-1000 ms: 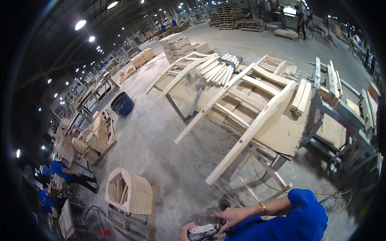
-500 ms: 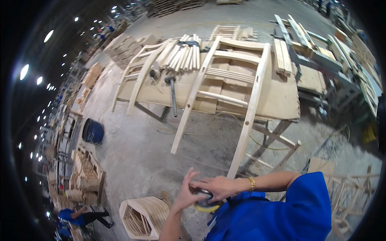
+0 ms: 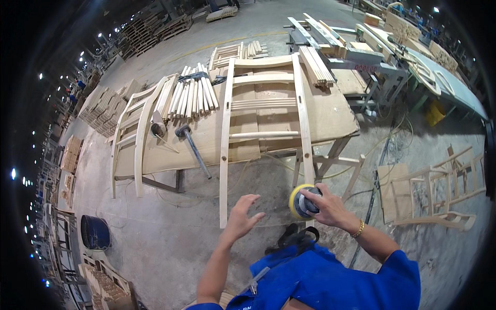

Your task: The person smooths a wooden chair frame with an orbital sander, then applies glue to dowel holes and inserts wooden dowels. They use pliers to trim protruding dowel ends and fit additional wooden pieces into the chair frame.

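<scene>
In my right hand (image 3: 333,211) is a round sander (image 3: 305,201) with a dark body and a yellow-edged pad. The pad is tilted up, beside the lower end of the right post of a wooden chair-back frame (image 3: 225,139). I cannot tell whether pad and post touch. My left hand (image 3: 242,217) is empty with its fingers apart, just right of the left post's lower end. The frame lies on a cardboard-covered table (image 3: 206,150), its two posts reaching past the near edge toward me.
Left on the table are a mallet (image 3: 195,152), a small pot (image 3: 158,129), a second chair-back frame (image 3: 140,144) and bundled wooden sticks (image 3: 194,98). More wooden strips (image 3: 316,67) lie at the right. A dark blue bucket (image 3: 95,232) and a chair frame (image 3: 434,194) stand on the floor.
The view has swung right. My left hand has come off the sander and moved away from it. My right hand has carried the sander from near my body out to the right post.
</scene>
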Available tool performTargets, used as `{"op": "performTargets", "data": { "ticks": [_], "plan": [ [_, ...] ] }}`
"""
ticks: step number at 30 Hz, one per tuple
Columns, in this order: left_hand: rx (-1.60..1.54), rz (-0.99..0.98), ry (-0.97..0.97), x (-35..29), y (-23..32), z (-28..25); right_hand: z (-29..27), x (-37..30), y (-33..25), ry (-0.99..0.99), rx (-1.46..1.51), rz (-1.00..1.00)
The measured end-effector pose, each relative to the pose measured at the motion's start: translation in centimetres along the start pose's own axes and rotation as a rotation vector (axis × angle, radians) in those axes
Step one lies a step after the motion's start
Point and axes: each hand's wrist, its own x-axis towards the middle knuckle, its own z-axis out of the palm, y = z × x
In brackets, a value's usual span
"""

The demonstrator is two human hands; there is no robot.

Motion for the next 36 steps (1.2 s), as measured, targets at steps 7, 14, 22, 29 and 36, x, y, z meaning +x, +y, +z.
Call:
{"op": "performTargets", "data": {
  "ticks": [7,14,22,29,36],
  "plan": [
    [0.213,-0.027,0.261,7.0,-9.7,-2.0,-0.9,9.9,-0.2,0.299,0.125,-0.027],
    [0.149,-0.348,0.316,18.7,-19.2,-5.3,0.7,26.0,-3.6,0.359,0.310,-0.008],
    [0.044,-0.077,0.282,21.8,-21.0,-4.9,4.3,40.4,-7.3,0.242,0.284,0.172],
    [-0.057,-0.338,0.283,21.8,-21.0,-4.3,5.1,42.2,-6.2,0.085,0.236,0.183],
    [-0.020,-0.352,0.190,21.9,-20.7,-5.0,4.3,43.1,-6.6,-0.168,0.222,0.333]
  ]
}}
